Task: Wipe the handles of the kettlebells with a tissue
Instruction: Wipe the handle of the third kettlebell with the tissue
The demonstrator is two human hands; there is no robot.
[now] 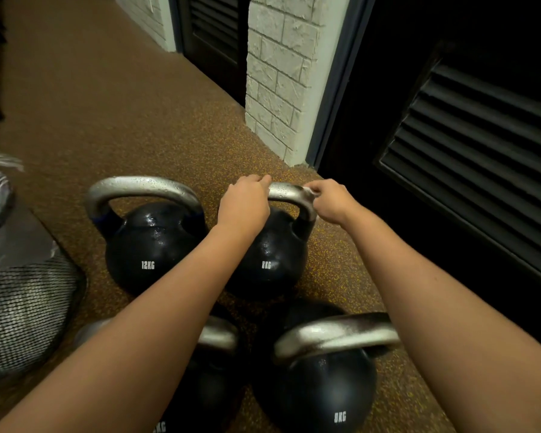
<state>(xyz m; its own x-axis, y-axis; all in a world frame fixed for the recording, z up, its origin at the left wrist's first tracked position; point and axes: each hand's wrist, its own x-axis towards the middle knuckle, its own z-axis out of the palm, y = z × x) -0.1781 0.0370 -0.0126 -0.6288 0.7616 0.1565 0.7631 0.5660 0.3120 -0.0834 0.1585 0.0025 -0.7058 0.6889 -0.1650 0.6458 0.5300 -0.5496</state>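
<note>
Four black kettlebells with bare steel handles stand in a cluster on the speckled brown floor [175, 126], near the foot of a white brick pillar [278, 73]. Both hands are on the far right one, the 8KG kettlebell [267, 257]. The left hand [244, 204] is closed over the left part of its handle [289, 193], fingers curled over the top of the bar. The right hand [330, 200] is pinched shut at the handle's right bend, with a small wad of white tissue [310, 190] pressed between its fingertips and the steel — only a scrap of the tissue shows past the fingers. Just beside this kettlebell to the left stands the 12KG kettlebell [149, 245], its handle untouched and flecked with pale marks. Nearer the person are two more: one marked 8KG [319, 389] between the forearms, its handle running under the right forearm, and another [200, 385] mostly hidden beneath the left forearm, its marking only partly readable. At the left edge of the floor sits a mesh bin [22, 307] lined with a clear plastic bag. Dark louvred doors [481, 145] stand on either side of the pillar.
</note>
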